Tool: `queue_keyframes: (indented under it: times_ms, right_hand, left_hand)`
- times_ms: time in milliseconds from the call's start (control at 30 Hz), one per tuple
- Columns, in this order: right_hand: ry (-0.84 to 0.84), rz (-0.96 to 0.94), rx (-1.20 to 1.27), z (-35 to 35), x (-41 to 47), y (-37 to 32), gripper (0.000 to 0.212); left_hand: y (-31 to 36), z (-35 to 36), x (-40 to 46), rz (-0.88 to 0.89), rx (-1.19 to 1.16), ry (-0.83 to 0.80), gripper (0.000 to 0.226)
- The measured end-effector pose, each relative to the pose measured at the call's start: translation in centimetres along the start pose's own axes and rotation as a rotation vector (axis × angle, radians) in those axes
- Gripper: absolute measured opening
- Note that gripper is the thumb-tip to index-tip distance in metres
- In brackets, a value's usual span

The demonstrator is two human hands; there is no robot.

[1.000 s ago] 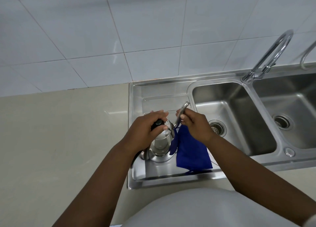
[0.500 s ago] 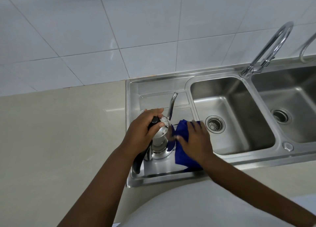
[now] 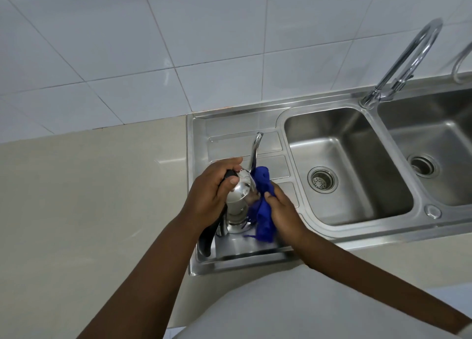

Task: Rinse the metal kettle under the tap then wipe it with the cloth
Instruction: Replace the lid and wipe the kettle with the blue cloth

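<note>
A beige worktop [image 3: 89, 198] carries a steel double sink [image 3: 357, 226]. On its left drainboard [image 3: 242, 139] stands the metal kettle [image 3: 238, 198]. The left hand [image 3: 212, 193] grips its top; the right hand [image 3: 283, 212] presses a blue cloth [image 3: 263, 211] against its side.

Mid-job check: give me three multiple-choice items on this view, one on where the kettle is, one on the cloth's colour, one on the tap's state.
1. Where does the metal kettle stand?
A. In the left basin
B. On the drainboard
C. On the counter

2. What colour is the cloth?
A. Blue
B. White
C. Green

3. What is the state of the tap?
A. Running onto the kettle
B. Running into the basin
C. No water visible

Key: 1 B, its base rests on the drainboard, left of the basins. 2 A, the right hand presses a blue cloth against the kettle's side while the left hand grips its top. 3 C, no stream shows at the spout.
</note>
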State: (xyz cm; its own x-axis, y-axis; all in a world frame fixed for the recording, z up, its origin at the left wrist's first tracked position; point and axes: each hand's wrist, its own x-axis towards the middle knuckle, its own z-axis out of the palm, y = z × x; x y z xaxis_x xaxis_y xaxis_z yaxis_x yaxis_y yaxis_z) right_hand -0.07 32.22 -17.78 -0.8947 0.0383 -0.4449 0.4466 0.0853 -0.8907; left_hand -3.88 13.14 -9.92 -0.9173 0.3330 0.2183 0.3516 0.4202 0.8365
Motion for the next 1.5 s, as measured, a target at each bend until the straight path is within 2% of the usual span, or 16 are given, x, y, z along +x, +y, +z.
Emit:
queue_keyframes:
  times_ms: [67,133,267,333,400,500,567,667,767,833,900,1000,1200,1267,1367,1500]
  right_hand:
    - [0.008,-0.028,0.147,1.6,-1.0,-1.4,0.036]
    - [0.038,-0.162,0.149,2.6,-1.7,-3.3,0.036]
    - [-0.010,-0.515,-0.091,4.2,-3.0,-5.5,0.045]
    - [0.045,-0.623,-0.236,4.3,-2.8,-3.6,0.049]
    - [0.071,-0.510,-0.188,3.5,-2.3,-1.1,0.050]
    - [0.039,-0.132,0.042,2.4,-1.6,0.6,0.044]
    - [0.057,0.000,0.133,2.5,-1.2,0.1,0.046]
    - [0.077,-0.206,0.121,3.7,-1.8,-2.9,0.052]
    - [0.114,-0.581,-0.155,5.7,-2.8,-4.8,0.051]
    - [0.197,-0.685,-0.271,6.1,-2.9,-3.3,0.055]
    - [0.209,-0.628,-0.306,5.6,-2.8,0.0,0.064]
    - [0.106,-0.376,-0.322,4.2,-2.6,4.3,0.074]
    - [-0.035,-0.138,-0.306,3.3,-2.3,4.8,0.079]
    - [-0.051,-0.151,-0.189,3.8,-2.7,3.4,0.074]
    - [0.071,-0.225,-0.082,4.8,-3.4,-0.4,0.069]
    - [0.205,-0.618,-0.288,6.8,-3.8,-4.6,0.071]
  left_hand:
    - [-0.1,0.1,-0.1,0.004,-0.013,0.016,0.033]
    - [-0.1,0.2,-0.1,0.006,-0.010,0.028,0.036]
    - [0.2,0.5,-0.1,-0.023,-0.132,0.023,0.035]
    - [-0.1,0.7,0.0,-0.038,-0.152,-0.001,0.039]
    - [-0.4,0.6,0.0,-0.047,-0.064,0.011,0.045]
    - [-0.4,0.6,-0.1,-0.036,0.012,0.031,0.045]
    - [-0.3,0.7,-0.1,-0.042,0.024,0.048,0.044]
    - [0.0,1.0,-0.3,-0.052,0.022,0.094,0.038]
    - [0.6,1.8,-0.3,-0.064,-0.029,0.148,0.028]
    - [0.7,2.2,-0.3,-0.081,-0.029,0.173,0.030]
    - [0.5,2.5,-0.4,-0.119,-0.002,0.197,0.039]
    - [0.5,2.7,-0.2,-0.156,0.030,0.225,0.043]
    - [0.4,2.3,0.1,-0.143,0.045,0.227,0.044]
    - [0.5,2.3,0.1,-0.137,0.037,0.223,0.043]
    - [0.7,2.2,0.1,-0.124,0.052,0.224,0.045]
    - [1.6,2.0,0.4,-0.066,0.052,0.223,0.031]
